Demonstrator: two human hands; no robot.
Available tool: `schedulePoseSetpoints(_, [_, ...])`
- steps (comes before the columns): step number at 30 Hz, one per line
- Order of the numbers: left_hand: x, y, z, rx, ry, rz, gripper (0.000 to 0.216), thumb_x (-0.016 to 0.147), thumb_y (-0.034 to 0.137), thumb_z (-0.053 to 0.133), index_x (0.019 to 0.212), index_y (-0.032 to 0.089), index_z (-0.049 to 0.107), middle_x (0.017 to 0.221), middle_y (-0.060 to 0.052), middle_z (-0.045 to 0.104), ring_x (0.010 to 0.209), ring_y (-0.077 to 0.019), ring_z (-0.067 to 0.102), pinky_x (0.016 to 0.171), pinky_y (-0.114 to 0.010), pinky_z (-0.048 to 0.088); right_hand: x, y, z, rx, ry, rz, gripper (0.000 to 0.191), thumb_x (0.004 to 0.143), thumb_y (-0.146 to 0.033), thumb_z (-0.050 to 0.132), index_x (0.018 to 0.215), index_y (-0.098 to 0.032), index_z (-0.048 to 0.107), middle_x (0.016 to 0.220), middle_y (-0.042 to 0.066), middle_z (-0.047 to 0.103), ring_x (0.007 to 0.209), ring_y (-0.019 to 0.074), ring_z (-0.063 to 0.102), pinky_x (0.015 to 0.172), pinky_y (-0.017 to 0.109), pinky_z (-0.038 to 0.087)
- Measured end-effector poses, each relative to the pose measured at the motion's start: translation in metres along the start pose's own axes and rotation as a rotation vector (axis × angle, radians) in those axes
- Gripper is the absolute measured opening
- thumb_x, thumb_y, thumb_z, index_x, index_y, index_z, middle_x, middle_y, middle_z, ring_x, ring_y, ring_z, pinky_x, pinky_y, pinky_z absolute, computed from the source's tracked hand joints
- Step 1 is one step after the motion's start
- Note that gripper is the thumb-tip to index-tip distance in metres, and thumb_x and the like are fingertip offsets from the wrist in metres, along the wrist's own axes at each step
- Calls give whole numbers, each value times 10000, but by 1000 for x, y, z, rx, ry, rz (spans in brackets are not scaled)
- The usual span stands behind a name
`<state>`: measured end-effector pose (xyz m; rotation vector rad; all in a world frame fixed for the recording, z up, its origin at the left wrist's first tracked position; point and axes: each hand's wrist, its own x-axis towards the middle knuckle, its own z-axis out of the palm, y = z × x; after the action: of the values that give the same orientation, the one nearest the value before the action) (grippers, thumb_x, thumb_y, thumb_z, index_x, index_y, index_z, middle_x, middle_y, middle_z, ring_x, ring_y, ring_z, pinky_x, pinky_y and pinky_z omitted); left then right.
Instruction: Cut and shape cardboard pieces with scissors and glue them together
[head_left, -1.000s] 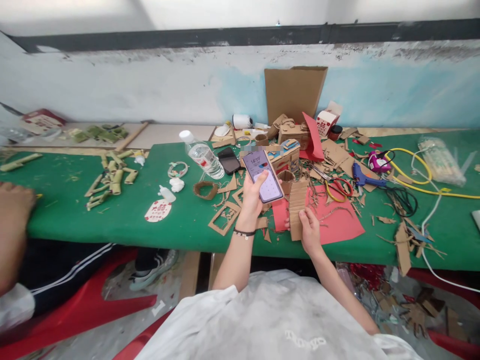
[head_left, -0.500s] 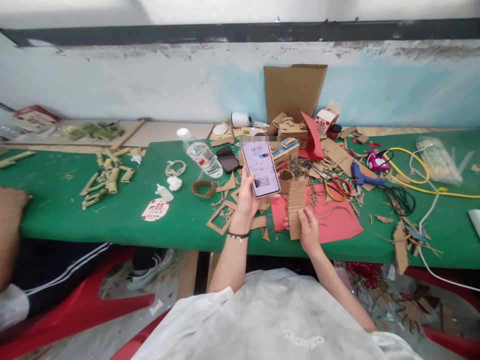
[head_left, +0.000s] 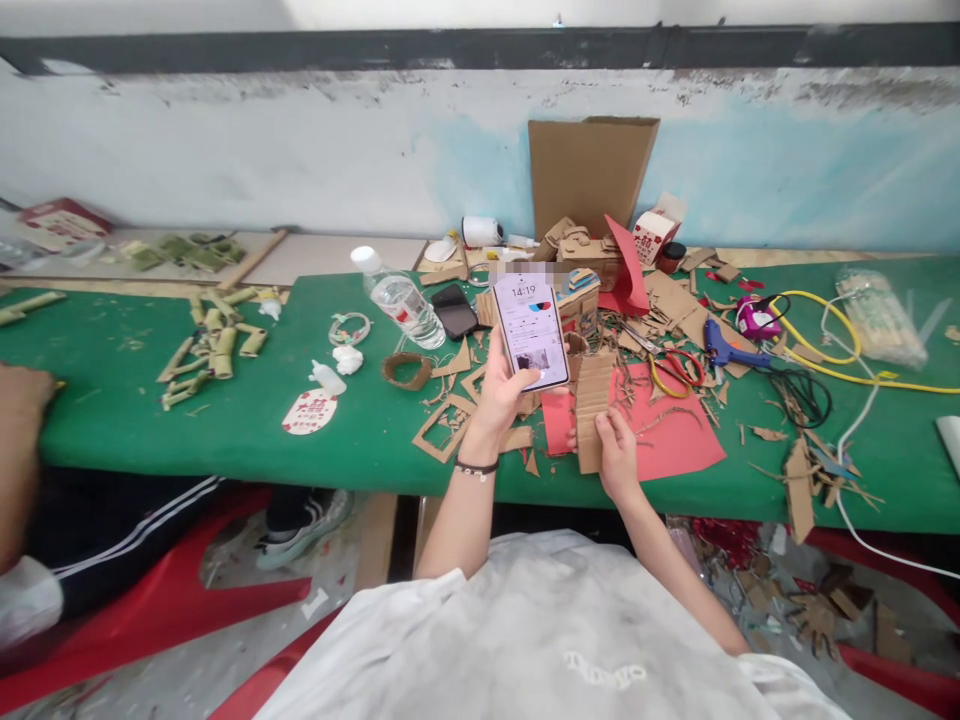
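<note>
My left hand [head_left: 501,395] is closed around a lit smartphone [head_left: 529,330], held upright above the green table [head_left: 247,430], with the thumb on the screen's lower edge. My right hand [head_left: 616,455] grips the lower end of a corrugated cardboard strip [head_left: 592,405] that lies over a red paper sheet [head_left: 667,440]. A dark bracelet circles my left wrist. Cardboard frames and scraps [head_left: 442,425] lie just left of my left hand.
A water bottle [head_left: 397,300], a second dark phone [head_left: 454,311], scissors [head_left: 671,370], a blue glue gun [head_left: 731,352], yellow and white cables [head_left: 847,370] and cardboard models [head_left: 585,265] crowd the table. Bamboo pieces [head_left: 214,345] lie left. Another person's hand [head_left: 22,390] rests at the far left.
My left hand has raised and tilted the phone more upright, and its screen now shows a different page. My right hand stays on the cardboard strip.
</note>
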<state>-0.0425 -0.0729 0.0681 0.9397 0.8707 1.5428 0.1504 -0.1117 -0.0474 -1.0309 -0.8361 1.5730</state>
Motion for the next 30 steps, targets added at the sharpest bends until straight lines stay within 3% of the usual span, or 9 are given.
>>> schedulePoseSetpoints(5, [1,-3,2,-5,11,-14,1046,822,325,892,1706,396,338,1638,-141,643,1375,-460,735,846,-593,763,0,-1,0,-10,-4,1,419,946,-673,794,1054,-287,673,861,44,841,835,324,846,707,473,713])
schedulePoseSetpoints(10, [5,-6,1,-64,75,-28,758,978,511,767,1651,382,440,1660,-126,625,1401,-455,724,889,-614,757,-1,-3,1,-4,-16,5,420,944,-680,789,1046,-289,674,869,54,843,910,341,854,738,487,721])
schedulePoseSetpoints(15, [4,-7,0,-54,42,-26,990,858,301,816,1710,416,326,1677,-130,607,1318,-455,761,761,-556,775,-2,-5,2,3,-21,1,412,944,-678,793,1010,-291,667,852,52,840,897,340,855,722,484,720])
schedulePoseSetpoints(21, [4,-10,0,21,61,-14,1061,879,389,881,1732,429,252,1627,-161,635,1213,-411,805,694,-449,772,-2,-5,2,-7,-22,5,423,936,-692,791,1008,-292,673,851,57,839,918,349,856,732,498,726])
schedulePoseSetpoints(30, [5,-14,-4,-13,46,-31,1038,899,384,878,1737,414,266,1658,-163,627,1329,-443,765,838,-569,769,-3,-7,3,6,-25,7,447,924,-700,807,1002,-285,661,862,66,848,902,346,860,691,474,727])
